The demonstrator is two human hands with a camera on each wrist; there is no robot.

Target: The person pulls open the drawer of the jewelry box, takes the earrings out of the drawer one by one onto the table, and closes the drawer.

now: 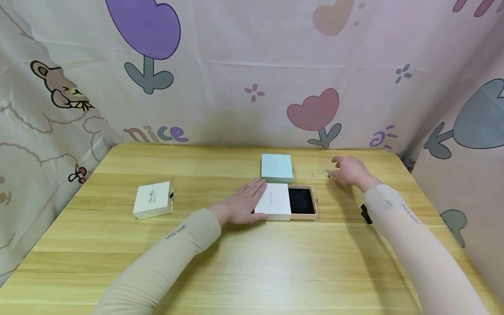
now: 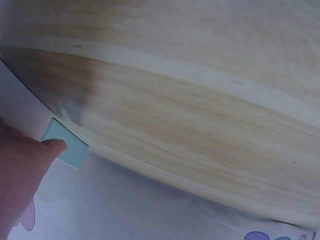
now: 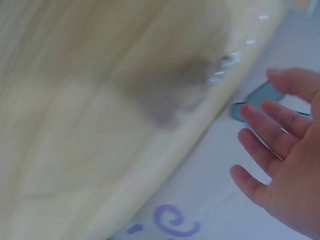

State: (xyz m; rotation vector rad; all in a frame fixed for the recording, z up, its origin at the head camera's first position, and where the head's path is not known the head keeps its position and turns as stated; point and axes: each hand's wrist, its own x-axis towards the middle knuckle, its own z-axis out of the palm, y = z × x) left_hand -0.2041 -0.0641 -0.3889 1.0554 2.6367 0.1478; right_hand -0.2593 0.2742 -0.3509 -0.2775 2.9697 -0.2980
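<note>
My left hand (image 1: 242,203) rests against the left side of a white box (image 1: 278,199), fingers straight along it and thumb by its front edge. The box's drawer (image 1: 314,204) sticks out to the right, showing a black lining (image 1: 300,201). Over the back right of the table is my right hand (image 1: 352,169), holding nothing visible. In the right wrist view its fingers (image 3: 262,125) are spread and loosely bent. Close to them lie several small shiny pieces (image 1: 327,174), too small to identify. A light blue box (image 1: 277,166) stands just behind the white one.
A second white box (image 1: 153,200) with a black tab sits on the left of the wooden table (image 1: 267,262). A printed curtain (image 1: 220,87) hangs behind the table's back edge. A black object (image 1: 366,214) shows beside the right sleeve.
</note>
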